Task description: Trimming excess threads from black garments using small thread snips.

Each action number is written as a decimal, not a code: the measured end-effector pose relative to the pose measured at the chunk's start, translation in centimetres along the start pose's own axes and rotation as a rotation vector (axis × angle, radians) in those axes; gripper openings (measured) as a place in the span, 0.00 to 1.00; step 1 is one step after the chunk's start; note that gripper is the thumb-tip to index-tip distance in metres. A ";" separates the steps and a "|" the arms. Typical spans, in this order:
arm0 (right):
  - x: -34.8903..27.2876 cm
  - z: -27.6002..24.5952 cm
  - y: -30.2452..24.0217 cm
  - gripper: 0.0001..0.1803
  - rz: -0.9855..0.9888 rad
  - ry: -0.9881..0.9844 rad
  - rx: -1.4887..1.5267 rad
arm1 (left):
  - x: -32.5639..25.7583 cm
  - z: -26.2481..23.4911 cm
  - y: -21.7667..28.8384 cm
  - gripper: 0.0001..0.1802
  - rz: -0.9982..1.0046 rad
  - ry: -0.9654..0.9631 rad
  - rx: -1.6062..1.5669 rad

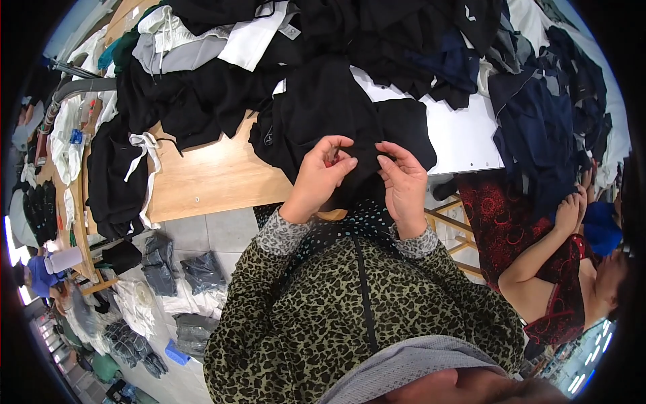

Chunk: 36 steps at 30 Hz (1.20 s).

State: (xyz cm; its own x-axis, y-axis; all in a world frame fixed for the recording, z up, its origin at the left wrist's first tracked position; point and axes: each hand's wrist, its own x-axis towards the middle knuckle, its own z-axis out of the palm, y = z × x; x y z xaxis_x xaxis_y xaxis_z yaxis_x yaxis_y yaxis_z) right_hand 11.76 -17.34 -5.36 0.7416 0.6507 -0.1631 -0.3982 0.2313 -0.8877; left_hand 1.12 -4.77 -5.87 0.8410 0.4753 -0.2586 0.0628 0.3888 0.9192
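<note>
A black garment [330,101] lies in front of me, spread over the table's near edge and hanging toward my lap. Above it is my left hand [321,174], its fingers curled and closed around a small red-and-dark thing [331,160] that is mostly hidden. My right hand [405,183] is a short way to the right, its thumb and forefinger brought together in a pinch over the same cloth. Whatever that pinch may hold is too fine to make out. The two hands are apart from each other.
Piles of black clothes [202,101] cover the wooden table [208,178] and the white table [461,138]. Close on my right, a seated person [555,276] handles dark navy cloth [538,135]. A wooden stool [449,225] stands between us. Bagged garments [204,271] lie on the floor at left.
</note>
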 end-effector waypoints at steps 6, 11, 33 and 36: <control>0.2 0.4 0.4 0.15 0.009 0.025 -0.034 | 0.1 0.2 -1.0 0.13 0.467 0.288 0.499; 0.0 1.1 0.6 0.17 -0.038 -0.008 -0.062 | -0.9 1.8 0.1 0.11 0.504 0.268 0.587; -0.3 0.4 1.6 0.09 -0.437 -0.117 -0.615 | -0.1 0.7 0.6 0.06 0.094 0.053 0.112; -0.2 0.4 1.4 0.07 -0.391 -0.119 -0.583 | -0.3 0.2 1.4 0.07 0.145 0.015 0.301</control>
State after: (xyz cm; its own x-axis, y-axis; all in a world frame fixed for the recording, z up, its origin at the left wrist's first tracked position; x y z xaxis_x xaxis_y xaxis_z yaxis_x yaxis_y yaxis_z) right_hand 10.83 -16.85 -6.45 0.6942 0.6811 0.2326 0.2629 0.0609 -0.9629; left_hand 1.09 -4.51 -4.51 0.8447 0.5214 -0.1208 0.1008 0.0667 0.9927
